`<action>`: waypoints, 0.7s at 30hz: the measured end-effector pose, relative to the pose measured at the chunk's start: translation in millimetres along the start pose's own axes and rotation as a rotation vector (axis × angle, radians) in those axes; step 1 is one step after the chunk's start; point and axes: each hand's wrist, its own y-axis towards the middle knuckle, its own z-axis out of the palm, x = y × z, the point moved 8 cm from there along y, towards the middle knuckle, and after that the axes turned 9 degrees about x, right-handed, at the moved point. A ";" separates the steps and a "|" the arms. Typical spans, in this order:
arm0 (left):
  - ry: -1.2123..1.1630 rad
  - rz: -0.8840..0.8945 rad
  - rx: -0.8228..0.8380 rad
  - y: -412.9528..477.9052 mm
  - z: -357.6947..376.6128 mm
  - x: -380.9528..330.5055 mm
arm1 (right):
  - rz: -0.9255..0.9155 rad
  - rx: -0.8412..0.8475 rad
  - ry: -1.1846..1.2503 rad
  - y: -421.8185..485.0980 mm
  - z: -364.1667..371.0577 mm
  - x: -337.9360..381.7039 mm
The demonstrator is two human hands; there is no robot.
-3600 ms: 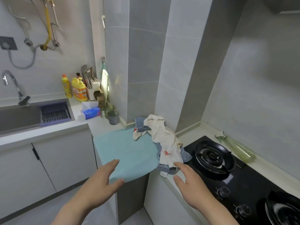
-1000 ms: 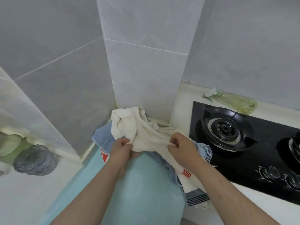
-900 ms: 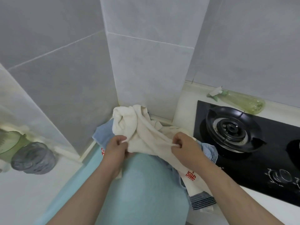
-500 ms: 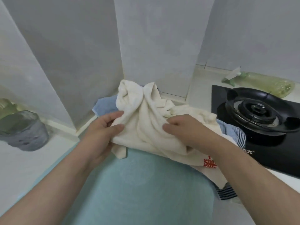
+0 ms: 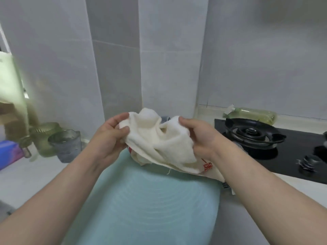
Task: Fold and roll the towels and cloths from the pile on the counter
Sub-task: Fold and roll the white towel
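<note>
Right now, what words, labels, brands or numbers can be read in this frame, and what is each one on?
Red print on the cream towel, just under the right hand: characters too blurred to read.
Blue box at the left edge: no print can be made out.
Nothing else readable.

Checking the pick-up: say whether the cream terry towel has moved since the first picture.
Yes. The cream terry towel has risen and shifted left, away from the black gas hob, to hang above the pale blue mat.
</note>
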 end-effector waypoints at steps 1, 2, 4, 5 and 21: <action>0.004 -0.006 0.021 -8.1 5.5 -3.3 | -0.015 -0.025 -0.005 -6.8 3.8 1.6; 0.011 -0.014 0.041 -16.0 11.5 -7.2 | -0.045 -0.039 0.001 -14.9 9.4 6.0; 0.042 -0.022 0.059 -31.0 21.2 -17.7 | -0.107 -0.066 0.002 -30.3 17.1 17.8; 0.057 -0.017 0.048 -37.9 23.1 -25.2 | -0.133 -0.069 -0.015 -38.7 22.4 25.2; 0.008 0.193 -0.137 -93.8 33.4 -185.5 | -0.456 -0.157 -0.157 -145.4 106.7 138.9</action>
